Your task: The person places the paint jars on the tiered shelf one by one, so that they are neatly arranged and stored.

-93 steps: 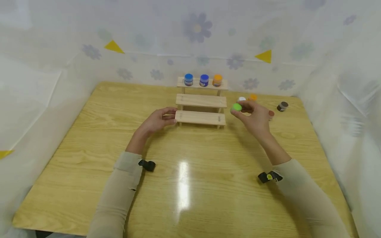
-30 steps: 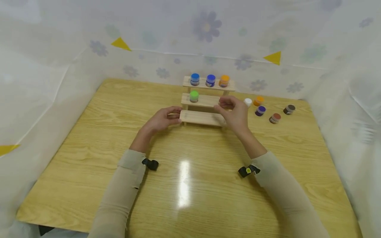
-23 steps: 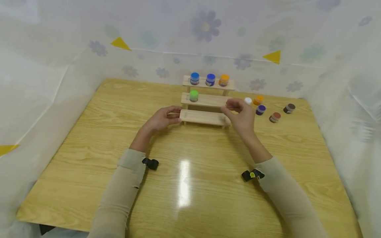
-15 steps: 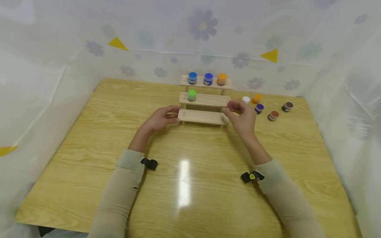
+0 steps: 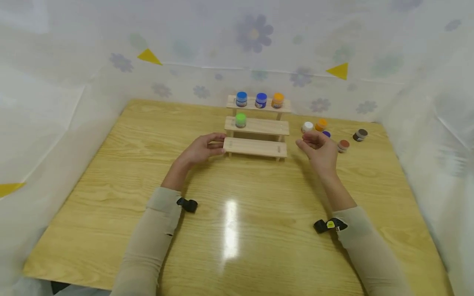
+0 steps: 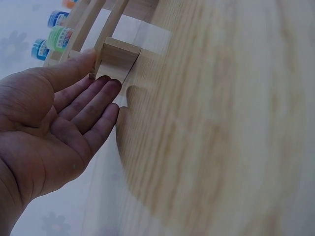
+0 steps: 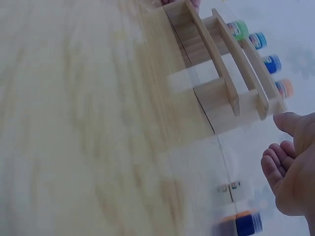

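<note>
A three-step wooden display stand (image 5: pixel 255 146) stands at the back of the table. On its middle step, toward the left, sits a green-lidded paint jar (image 5: pixel 240 120). My left hand (image 5: pixel 200 150) is at the left end of the lowest step; in the left wrist view its thumb (image 6: pixel 74 71) touches the step's edge, with the other fingers extended just below. My right hand (image 5: pixel 321 154) hovers right of the stand, fingers loosely bent and holding nothing. Near its fingertips are a white-lidded jar (image 5: pixel 307 126) and a purple-lidded jar (image 5: pixel 326 134), the latter partly hidden by the hand.
The top step carries a light blue jar (image 5: pixel 241 99), a dark blue jar (image 5: pixel 261 100) and an orange jar (image 5: pixel 277 100). Right on the table are another orange jar (image 5: pixel 321 124), a reddish-brown jar (image 5: pixel 343 146) and a dark brown jar (image 5: pixel 360 135). A patterned sheet (image 5: pixel 207 41) hangs behind.
The green-lidded jar, pinched in my right hand earlier, now stands on the middle step. My right hand has let go and moved right, off the stand. The left hand has stayed put.
</note>
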`<state>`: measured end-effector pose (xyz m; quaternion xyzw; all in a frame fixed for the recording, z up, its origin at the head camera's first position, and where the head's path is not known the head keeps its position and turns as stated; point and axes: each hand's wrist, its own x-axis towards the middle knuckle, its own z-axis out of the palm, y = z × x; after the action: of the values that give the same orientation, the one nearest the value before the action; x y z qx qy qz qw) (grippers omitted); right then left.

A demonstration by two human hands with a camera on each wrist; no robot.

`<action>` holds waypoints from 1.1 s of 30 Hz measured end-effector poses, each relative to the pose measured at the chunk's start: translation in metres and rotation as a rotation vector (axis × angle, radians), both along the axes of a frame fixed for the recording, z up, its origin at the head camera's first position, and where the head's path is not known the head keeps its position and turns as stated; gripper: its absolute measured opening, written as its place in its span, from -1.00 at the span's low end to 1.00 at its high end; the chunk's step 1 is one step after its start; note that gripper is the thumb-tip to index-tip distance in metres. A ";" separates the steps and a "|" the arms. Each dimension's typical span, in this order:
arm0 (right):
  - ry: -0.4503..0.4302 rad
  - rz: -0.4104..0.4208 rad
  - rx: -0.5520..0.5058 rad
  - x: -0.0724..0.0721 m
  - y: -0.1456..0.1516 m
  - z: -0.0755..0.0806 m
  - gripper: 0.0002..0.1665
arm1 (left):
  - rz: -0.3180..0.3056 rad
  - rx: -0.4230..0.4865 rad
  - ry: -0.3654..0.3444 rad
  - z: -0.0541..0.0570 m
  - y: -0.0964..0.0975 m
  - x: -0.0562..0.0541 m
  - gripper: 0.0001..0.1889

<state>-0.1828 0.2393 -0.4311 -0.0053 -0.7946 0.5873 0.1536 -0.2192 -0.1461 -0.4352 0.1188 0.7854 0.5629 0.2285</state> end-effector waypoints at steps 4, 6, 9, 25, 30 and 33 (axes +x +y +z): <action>-0.065 -0.024 -0.057 -0.004 0.022 -0.015 -0.52 | 0.010 0.015 -0.016 0.000 -0.001 0.002 -0.37; -0.086 -0.047 -0.105 -0.002 0.030 -0.018 -0.53 | 0.009 0.022 -0.026 0.000 -0.002 0.002 -0.37; -0.117 -0.073 -0.191 0.001 0.041 -0.017 -0.53 | 0.008 0.023 -0.032 0.001 -0.003 0.003 -0.36; -0.284 -0.080 -0.198 0.015 0.104 -0.005 -0.45 | 0.002 0.013 -0.013 0.002 -0.002 0.000 -0.38; -0.367 -0.044 -0.105 0.013 0.125 -0.009 -0.42 | 0.001 0.019 -0.012 0.003 -0.001 0.000 -0.38; -0.402 -0.043 -0.052 0.011 0.135 -0.015 -0.45 | 0.003 0.018 -0.020 0.002 -0.001 0.001 -0.38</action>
<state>-0.1720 0.3747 -0.4462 -0.1436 -0.7936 0.5913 0.0042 -0.2186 -0.1471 -0.4327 0.1137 0.7782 0.5715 0.2344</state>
